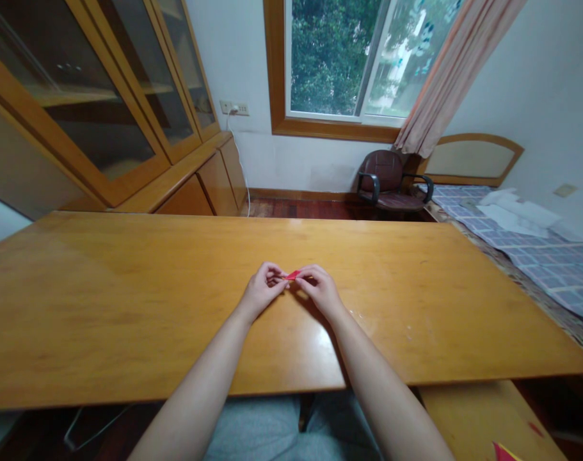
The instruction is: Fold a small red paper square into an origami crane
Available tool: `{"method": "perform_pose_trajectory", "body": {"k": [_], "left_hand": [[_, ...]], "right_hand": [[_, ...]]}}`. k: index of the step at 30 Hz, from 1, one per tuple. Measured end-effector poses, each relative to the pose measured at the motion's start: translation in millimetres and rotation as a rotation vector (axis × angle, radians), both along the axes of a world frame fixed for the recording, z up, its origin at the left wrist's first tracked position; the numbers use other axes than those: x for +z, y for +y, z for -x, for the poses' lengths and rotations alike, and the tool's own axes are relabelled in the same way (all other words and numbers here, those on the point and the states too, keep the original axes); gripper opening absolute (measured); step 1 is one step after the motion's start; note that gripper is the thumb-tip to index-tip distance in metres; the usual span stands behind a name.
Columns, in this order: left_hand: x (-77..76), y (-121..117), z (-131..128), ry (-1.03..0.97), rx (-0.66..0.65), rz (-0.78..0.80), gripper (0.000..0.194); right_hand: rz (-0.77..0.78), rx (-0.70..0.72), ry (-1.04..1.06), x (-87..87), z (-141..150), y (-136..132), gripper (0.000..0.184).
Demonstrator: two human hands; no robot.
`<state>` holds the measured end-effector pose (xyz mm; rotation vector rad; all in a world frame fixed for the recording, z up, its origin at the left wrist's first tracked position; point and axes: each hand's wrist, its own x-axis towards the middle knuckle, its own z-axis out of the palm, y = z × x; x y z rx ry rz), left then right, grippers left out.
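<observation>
Between my two hands is a small, pointed red piece (292, 275) that looks like folded paper, with a thin yellowish edge. My left hand (263, 288) pinches its left end between thumb and fingertips. On the other side, my right hand (319, 289) grips the right end the same way. Both hands are just above the middle of the wooden table (151, 307), fingertips nearly meeting. Fingers cover much of the piece, so its full shape is hidden.
Below the table's right front edge, a lower wooden surface (483, 416) bears a red piece with a yellow edge (503, 452). A glass-door cabinet (176, 150) stands at the left, an office chair (386, 176) beyond the table, a bed (535, 250) at the right.
</observation>
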<state>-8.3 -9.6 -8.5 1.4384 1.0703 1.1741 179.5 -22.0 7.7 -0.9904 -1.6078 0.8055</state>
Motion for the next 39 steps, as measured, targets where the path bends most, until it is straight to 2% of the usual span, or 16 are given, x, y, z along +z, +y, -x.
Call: {"method": "perform_pose_trajectory", "body": {"k": [7, 19, 32, 39], "left_hand": [[-1.8, 2.1, 0.4, 0.054, -0.018, 0.023, 0.036], [2.6, 0.1, 0.6, 0.102, -0.048, -0.044, 0.024], [4.1, -1.3, 0.8, 0.169, -0.039, -0.085, 0.019], [3.6, -0.6, 0.5, 0.175, -0.029, -0.079, 0.02]], "right_hand": [[-0.009, -0.004, 0.004, -2.3, -0.7, 0.4, 0.007], [-0.035, 0.036, -0.027, -3.7, 0.7, 0.4, 0.005], [0.056, -0.011, 0.009, -12.2, 3.9, 3.1, 0.002], [0.052, 0.009, 0.041, -8.5, 3.9, 2.3, 0.004]]}}
